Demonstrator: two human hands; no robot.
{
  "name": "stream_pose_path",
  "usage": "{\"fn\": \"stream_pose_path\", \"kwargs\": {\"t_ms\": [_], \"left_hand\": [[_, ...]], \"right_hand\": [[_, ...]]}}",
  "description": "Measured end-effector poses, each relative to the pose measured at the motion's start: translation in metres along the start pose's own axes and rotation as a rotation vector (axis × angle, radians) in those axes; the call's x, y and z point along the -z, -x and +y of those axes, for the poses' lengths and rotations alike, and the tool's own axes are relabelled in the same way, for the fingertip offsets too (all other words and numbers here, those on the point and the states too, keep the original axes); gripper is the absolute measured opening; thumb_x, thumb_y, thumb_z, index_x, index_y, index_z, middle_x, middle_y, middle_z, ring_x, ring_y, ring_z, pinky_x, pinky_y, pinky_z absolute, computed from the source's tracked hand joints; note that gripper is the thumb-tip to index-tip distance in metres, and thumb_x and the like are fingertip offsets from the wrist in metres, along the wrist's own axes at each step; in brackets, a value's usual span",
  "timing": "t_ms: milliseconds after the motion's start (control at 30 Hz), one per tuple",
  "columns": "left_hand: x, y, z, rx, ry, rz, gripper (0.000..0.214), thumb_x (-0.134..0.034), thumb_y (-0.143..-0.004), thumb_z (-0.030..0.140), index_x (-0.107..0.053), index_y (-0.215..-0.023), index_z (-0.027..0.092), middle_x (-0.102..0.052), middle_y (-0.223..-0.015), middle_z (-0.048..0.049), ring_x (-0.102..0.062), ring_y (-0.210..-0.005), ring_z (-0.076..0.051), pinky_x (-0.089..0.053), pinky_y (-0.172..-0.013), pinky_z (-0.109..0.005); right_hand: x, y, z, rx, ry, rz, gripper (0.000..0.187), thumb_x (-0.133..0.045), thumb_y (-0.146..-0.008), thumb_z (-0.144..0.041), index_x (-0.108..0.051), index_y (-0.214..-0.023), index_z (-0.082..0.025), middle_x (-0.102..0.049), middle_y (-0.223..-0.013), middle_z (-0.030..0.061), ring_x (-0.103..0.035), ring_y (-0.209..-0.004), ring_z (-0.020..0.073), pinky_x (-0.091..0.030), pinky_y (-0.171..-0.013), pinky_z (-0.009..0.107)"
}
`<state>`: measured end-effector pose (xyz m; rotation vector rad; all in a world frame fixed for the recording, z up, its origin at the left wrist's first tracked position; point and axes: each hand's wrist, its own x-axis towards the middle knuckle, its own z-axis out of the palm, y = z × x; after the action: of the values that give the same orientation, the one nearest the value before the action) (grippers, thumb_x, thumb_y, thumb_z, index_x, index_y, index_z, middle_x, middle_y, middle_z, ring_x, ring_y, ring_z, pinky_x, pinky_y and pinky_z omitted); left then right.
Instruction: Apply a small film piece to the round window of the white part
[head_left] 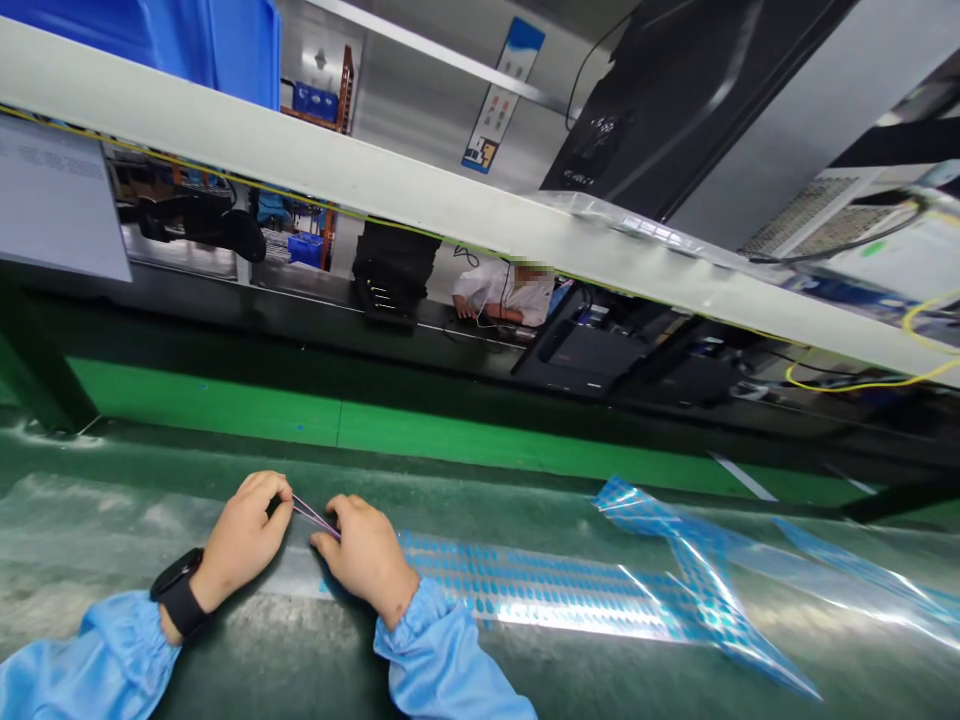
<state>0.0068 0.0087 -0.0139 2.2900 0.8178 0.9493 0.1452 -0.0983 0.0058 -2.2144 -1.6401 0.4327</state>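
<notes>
My left hand [251,530], with a black watch on the wrist, pinches one end of a thin, purplish double strand [313,515]. At the other end of this strand, the fingers and thumb of my right hand [367,552] are closed on it. The strand slants down to the right across the short gap between both hands; its exact kind is too small to make out. Under and beside my right hand lies a clear plastic sheet [540,585] with rows of blue dots, flat on the green worktop [300,660].
Loose, twisted blue-dotted film [705,560] lies on the right of the worktop. A white shelf beam [420,195] crosses above, carrying a blue bin [150,40] and a black monitor [675,90]. Beyond it, a person [510,290] in white sits at another bench.
</notes>
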Motion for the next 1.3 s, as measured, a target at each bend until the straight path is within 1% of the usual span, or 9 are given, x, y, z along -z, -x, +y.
{"fn": "stream_pose_path", "kwargs": {"t_ms": [233, 333, 400, 500, 667, 767, 900, 1167, 1300], "left_hand": [[-0.006, 0.004, -0.005, -0.026, -0.021, -0.048, 0.02, -0.042, -0.079, 0.035, -0.054, -0.07, 0.023, -0.065, -0.081, -0.0051, -0.062, -0.083, -0.023, -0.052, -0.074, -0.035], [-0.007, 0.004, -0.009, -0.027, -0.044, -0.022, 0.019, -0.042, -0.079, 0.036, -0.055, -0.072, 0.023, -0.067, -0.085, -0.0061, -0.063, -0.086, -0.024, -0.054, -0.076, -0.036], [-0.008, 0.005, -0.012, -0.024, -0.052, -0.006, 0.02, -0.042, -0.078, 0.037, -0.055, -0.074, 0.023, -0.068, -0.087, -0.0067, -0.064, -0.089, -0.024, -0.054, -0.078, -0.037], [-0.008, 0.006, -0.013, -0.009, -0.049, 0.007, 0.022, -0.043, -0.078, 0.039, -0.057, -0.08, 0.022, -0.068, -0.091, -0.0079, -0.066, -0.088, -0.025, -0.056, -0.078, -0.038], [-0.009, 0.009, -0.011, -0.019, -0.011, 0.067, 0.03, -0.049, -0.078, 0.039, -0.058, -0.1, 0.02, -0.066, -0.092, -0.0064, -0.065, -0.084, -0.023, -0.056, -0.079, -0.037], [-0.013, 0.013, -0.01, -0.057, -0.011, 0.126, 0.033, -0.049, -0.077, 0.035, -0.06, -0.106, 0.022, -0.06, -0.099, -0.0065, -0.063, -0.091, -0.022, -0.056, -0.081, -0.037], [-0.015, 0.016, -0.008, -0.095, 0.008, 0.112, 0.025, -0.051, -0.08, 0.036, -0.068, -0.097, 0.026, -0.056, -0.097, -0.0056, -0.06, -0.091, -0.021, -0.055, -0.078, -0.034], [-0.012, 0.015, -0.007, -0.218, -0.021, 0.114, 0.025, -0.047, -0.087, 0.031, -0.071, -0.092, 0.029, -0.061, -0.087, -0.0047, -0.056, -0.09, -0.021, -0.052, -0.078, -0.034], [-0.013, 0.016, -0.013, -0.237, -0.052, 0.042, 0.028, -0.046, -0.083, 0.026, -0.07, -0.098, 0.031, -0.064, -0.088, -0.004, -0.057, -0.091, -0.022, -0.052, -0.079, -0.034]], "right_hand": [[-0.006, -0.002, 0.002, 0.074, -0.01, 0.012, 0.036, -0.047, -0.081, -0.011, -0.063, -0.112, -0.019, -0.07, -0.1, 0.0103, -0.065, -0.091, 0.0224, -0.047, -0.081, 0.032], [-0.005, -0.007, 0.006, 0.04, -0.316, 0.069, 0.036, -0.046, -0.076, -0.007, -0.072, -0.095, -0.022, -0.072, -0.091, 0.0052, -0.066, -0.085, 0.0183, -0.047, -0.082, 0.029], [-0.007, -0.011, 0.008, -0.107, -0.617, 0.047, 0.032, -0.047, -0.072, -0.008, -0.075, -0.081, -0.02, -0.069, -0.068, 0.0017, -0.062, -0.063, 0.0147, -0.049, -0.065, 0.026], [-0.011, -0.016, 0.006, -0.296, -1.087, 0.017, 0.02, -0.055, -0.065, -0.016, -0.073, -0.072, -0.015, -0.054, -0.045, -0.0031, -0.046, -0.039, 0.0103, -0.04, -0.044, 0.023], [-0.016, -0.011, -0.002, -0.17, -1.495, -0.026, 0.023, -0.076, -0.052, -0.031, -0.069, -0.063, -0.012, -0.055, -0.044, -0.0015, -0.051, -0.039, 0.0111, -0.044, -0.043, 0.024], [-0.018, -0.004, -0.005, -0.094, -1.548, -0.148, 0.027, -0.08, -0.05, -0.034, -0.068, -0.06, -0.012, -0.058, -0.045, 0.0, -0.053, -0.039, 0.0117, -0.045, -0.043, 0.024], [-0.02, 0.002, -0.006, -0.015, -1.608, -0.251, 0.03, -0.082, -0.05, -0.038, -0.068, -0.062, -0.013, -0.06, -0.048, 0.0009, -0.055, -0.039, 0.0125, -0.048, -0.043, 0.025], [-0.024, 0.0, -0.006, 0.007, -1.679, -0.221, 0.025, -0.067, -0.059, -0.036, -0.067, -0.064, -0.012, -0.058, -0.048, 0.003, -0.054, -0.037, 0.0145, -0.046, -0.039, 0.027], [-0.026, -0.001, -0.006, 0.093, -1.357, -0.123, 0.032, -0.065, -0.059, -0.023, -0.071, -0.089, -0.015, -0.057, -0.056, -0.0018, -0.05, -0.043, 0.0099, -0.043, -0.046, 0.023]]}}
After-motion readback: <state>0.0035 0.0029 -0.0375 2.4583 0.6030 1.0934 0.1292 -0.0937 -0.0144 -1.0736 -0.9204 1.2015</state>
